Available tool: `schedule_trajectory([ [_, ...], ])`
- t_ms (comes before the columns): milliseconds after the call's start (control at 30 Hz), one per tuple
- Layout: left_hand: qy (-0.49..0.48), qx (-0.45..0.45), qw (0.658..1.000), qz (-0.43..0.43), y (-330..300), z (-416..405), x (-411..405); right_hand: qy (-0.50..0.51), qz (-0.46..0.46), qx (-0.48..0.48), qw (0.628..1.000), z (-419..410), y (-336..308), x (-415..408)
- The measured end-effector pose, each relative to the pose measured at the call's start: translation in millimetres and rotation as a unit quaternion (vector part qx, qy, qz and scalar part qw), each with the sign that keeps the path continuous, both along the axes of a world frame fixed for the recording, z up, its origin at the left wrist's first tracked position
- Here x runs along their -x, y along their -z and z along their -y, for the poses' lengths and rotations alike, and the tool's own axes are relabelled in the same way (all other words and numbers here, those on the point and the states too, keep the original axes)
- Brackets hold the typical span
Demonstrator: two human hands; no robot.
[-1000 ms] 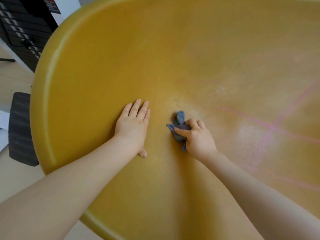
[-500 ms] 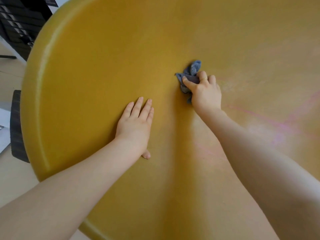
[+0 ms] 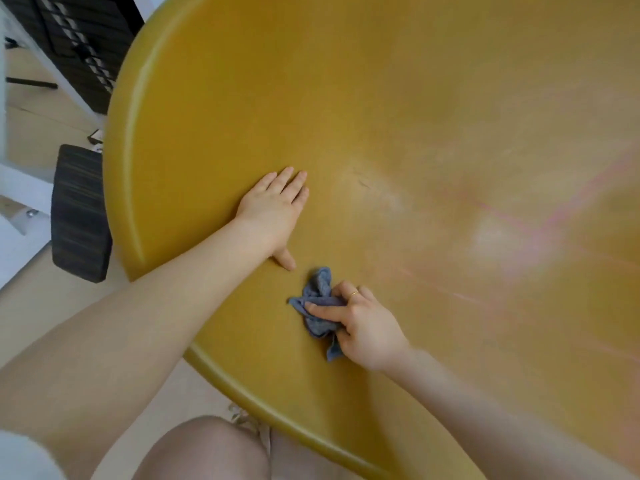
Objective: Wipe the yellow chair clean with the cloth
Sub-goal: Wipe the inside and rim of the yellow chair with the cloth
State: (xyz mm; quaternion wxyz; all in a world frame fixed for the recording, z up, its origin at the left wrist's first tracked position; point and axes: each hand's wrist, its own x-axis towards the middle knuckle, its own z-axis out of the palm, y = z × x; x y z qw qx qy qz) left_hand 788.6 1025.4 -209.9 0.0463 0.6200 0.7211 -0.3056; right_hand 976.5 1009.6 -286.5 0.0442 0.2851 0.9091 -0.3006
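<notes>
The yellow chair (image 3: 398,98) fills most of the view as a broad curved shell with a raised rim. Faint pink lines and a pale smudge mark its right side. My left hand (image 3: 273,209) lies flat on the shell, fingers together, palm down. My right hand (image 3: 363,323) grips a small bunched grey-blue cloth (image 3: 320,306) and presses it against the shell near the front rim, just below my left thumb. Part of the cloth is hidden under my fingers.
A dark striped pad (image 3: 79,216) stands on the floor left of the chair. Black drawers (image 3: 79,39) and a white frame sit at the upper left. My knee (image 3: 207,448) shows below the chair's front rim.
My right hand has swept the cloth down the shell, from above my left hand to near the front rim. My left hand has stayed flat on the chair. The view has shifted.
</notes>
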Motion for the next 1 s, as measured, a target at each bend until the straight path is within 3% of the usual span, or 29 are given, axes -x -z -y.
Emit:
schedule_trajectory([
  [133,0.004,0.003,1.000,0.007,-5,35,-14,0.031,-0.016,0.020,0.999,-40,12,11],
  [400,-0.051,0.047,0.997,0.026,-1,116,-52,0.200,0.003,-0.094,0.975,-74,15,30],
  [500,-0.097,0.033,0.993,0.050,5,127,-58,0.179,-0.009,-0.063,0.982,-40,11,25],
  [667,-0.121,0.031,0.990,0.065,8,129,-58,0.035,-0.081,-0.019,0.996,60,5,-21],
  [833,-0.121,0.035,0.990,0.066,4,131,-60,-0.005,-0.076,0.003,0.997,63,3,-32],
  [1000,-0.112,0.039,0.991,0.064,4,131,-58,0.103,-0.015,-0.055,0.993,26,12,-6],
])
